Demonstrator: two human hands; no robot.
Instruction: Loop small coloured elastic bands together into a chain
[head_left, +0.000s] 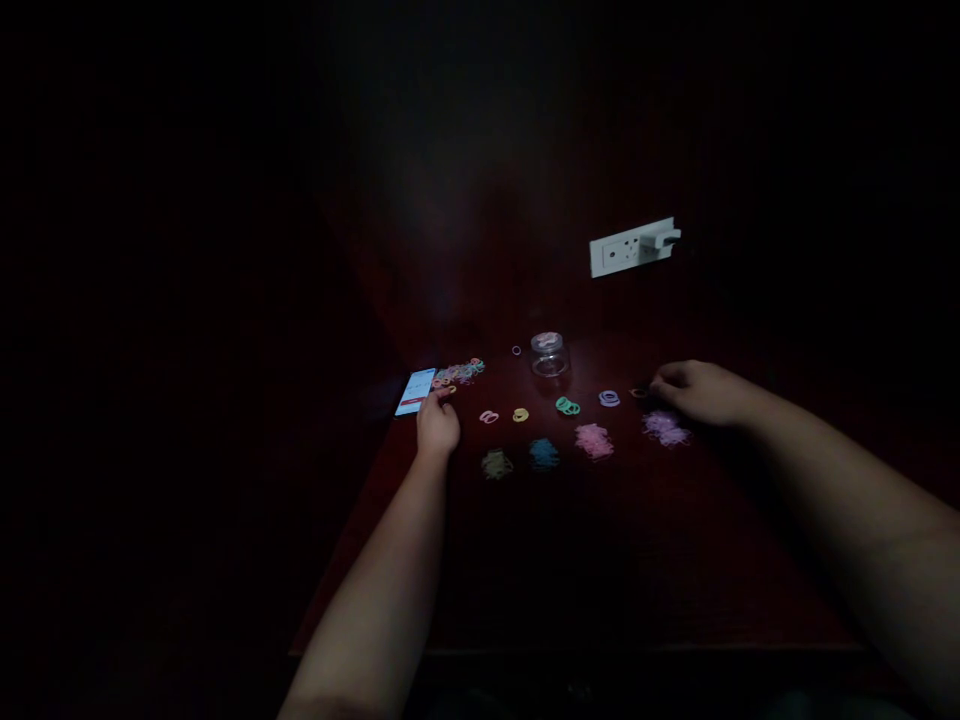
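Observation:
My left hand (439, 425) rests at the table's left side, fingers curled in beside a mixed pile of small coloured elastic bands (466, 372). What its fingertips hold, if anything, is too small to make out. On the right, my right hand (694, 392) has its fingers pressed together, close to an orange-brown elastic band (638, 393). Whether it grips a band is hidden. Between the hands lie small groups of pink bands (489, 417), yellow bands (520, 415), green bands (568, 406) and lilac bands (609, 398).
Nearer me are piles of thin olive bands (496, 464), blue bands (544, 453), pink bands (594, 441) and purple bands (666, 428). A lidded clear jar (550, 362) and a single ring (516, 350) sit behind. A lit phone (414, 392) lies left. The wall has a socket (619, 252).

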